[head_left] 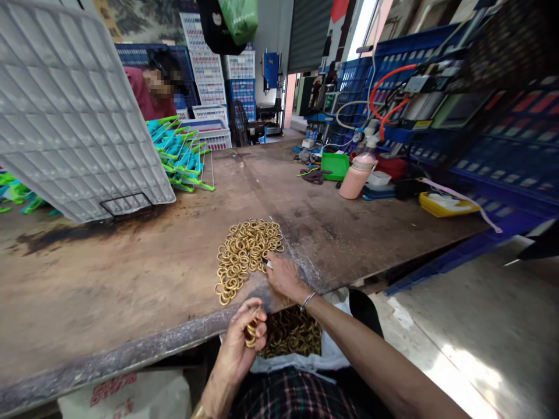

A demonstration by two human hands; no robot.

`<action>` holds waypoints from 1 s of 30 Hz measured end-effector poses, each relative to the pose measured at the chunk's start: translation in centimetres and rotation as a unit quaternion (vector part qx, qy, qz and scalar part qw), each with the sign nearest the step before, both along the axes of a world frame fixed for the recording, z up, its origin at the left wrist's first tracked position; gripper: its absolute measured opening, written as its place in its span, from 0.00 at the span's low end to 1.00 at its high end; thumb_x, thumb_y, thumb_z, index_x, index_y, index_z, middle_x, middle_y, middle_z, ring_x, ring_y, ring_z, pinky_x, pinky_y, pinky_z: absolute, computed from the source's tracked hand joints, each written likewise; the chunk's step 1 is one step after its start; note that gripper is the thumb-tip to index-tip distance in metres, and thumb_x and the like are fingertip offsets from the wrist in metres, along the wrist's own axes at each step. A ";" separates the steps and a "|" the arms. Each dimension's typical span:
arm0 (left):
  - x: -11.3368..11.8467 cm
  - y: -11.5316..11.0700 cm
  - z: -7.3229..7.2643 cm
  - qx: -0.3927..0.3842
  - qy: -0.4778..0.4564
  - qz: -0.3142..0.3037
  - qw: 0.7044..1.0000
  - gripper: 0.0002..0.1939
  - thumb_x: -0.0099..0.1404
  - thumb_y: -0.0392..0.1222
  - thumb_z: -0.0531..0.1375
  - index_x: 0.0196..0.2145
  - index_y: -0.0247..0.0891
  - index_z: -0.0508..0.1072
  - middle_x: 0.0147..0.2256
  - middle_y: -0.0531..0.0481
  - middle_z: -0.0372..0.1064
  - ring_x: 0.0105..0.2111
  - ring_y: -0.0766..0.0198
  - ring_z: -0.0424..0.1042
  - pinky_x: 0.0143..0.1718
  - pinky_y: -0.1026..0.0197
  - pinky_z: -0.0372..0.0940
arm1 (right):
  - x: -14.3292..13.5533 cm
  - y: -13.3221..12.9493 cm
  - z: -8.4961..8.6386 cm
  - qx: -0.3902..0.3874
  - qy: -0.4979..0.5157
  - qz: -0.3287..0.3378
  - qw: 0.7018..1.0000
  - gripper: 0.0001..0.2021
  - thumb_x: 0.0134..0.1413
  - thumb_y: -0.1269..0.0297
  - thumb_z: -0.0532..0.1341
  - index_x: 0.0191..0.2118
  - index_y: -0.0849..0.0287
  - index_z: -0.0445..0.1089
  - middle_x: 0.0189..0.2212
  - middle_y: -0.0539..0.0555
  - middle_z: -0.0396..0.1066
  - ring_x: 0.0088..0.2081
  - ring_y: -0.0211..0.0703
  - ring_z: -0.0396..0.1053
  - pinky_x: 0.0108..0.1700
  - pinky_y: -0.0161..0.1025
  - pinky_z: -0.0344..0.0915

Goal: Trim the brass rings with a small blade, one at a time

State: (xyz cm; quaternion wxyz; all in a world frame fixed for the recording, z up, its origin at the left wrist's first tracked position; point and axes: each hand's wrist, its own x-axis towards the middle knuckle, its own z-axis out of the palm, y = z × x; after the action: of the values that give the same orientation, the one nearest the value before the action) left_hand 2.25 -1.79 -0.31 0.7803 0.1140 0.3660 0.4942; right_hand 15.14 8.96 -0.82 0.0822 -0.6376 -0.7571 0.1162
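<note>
A heap of brass-coloured rings [247,247] lies spread on the brown wooden table [131,267]. My left hand [244,329], in front of the table's near edge, has its fingers curled round a few of these rings. At the right side of the heap rests my right hand [286,276], palm down. Its fingers are closed at a small object, dark and pale, whose kind I cannot make out. Below the edge, between my arms, an open white sack [279,364] holds many more brass rings [294,331].
A tilted white ribbed panel [82,110] stands left, near green and blue hangers [183,157] and a person [152,87]. To the right are a pink bottle [357,176], a green tray [335,167], a yellow tray [445,205] and a machine with orange hoses [384,81].
</note>
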 end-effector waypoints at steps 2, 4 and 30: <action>-0.1 0.1 -0.1 -0.017 -0.024 0.003 1.000 0.16 0.47 0.41 0.65 0.31 0.35 0.65 0.23 0.55 0.63 0.16 0.77 0.56 0.14 0.73 0.44 | 0.2 0.1 -0.1 0.014 0.014 0.001 1.000 0.10 0.54 0.66 0.51 0.42 0.58 0.61 0.36 0.56 0.69 0.35 0.43 0.67 0.32 0.35 0.53; -0.2 0.3 -0.2 -0.034 -0.038 0.009 0.999 0.15 0.46 0.41 0.66 0.27 0.34 0.64 0.25 0.53 0.64 0.17 0.77 0.57 0.14 0.73 0.44 | 0.5 0.0 -0.1 0.021 0.045 -0.004 0.999 0.09 0.53 0.68 0.51 0.41 0.59 0.62 0.35 0.56 0.69 0.33 0.41 0.66 0.31 0.34 0.52; 0.2 0.4 1.0 0.204 0.383 -0.016 0.901 0.13 0.59 0.50 0.55 0.28 0.36 0.68 0.19 0.56 0.58 0.16 0.72 0.54 0.16 0.69 0.51 | 0.2 -5.8 3.1 -0.197 0.444 0.027 0.874 0.11 0.50 0.63 0.53 0.20 0.61 0.60 0.15 0.44 0.56 0.19 0.29 0.51 0.21 0.28 0.48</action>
State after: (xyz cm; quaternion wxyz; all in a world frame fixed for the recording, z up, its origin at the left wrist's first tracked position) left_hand 2.44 -1.43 0.66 0.5474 0.4575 0.5257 0.4634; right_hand 15.29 3.19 2.25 0.2794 -0.5014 -0.6191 0.5359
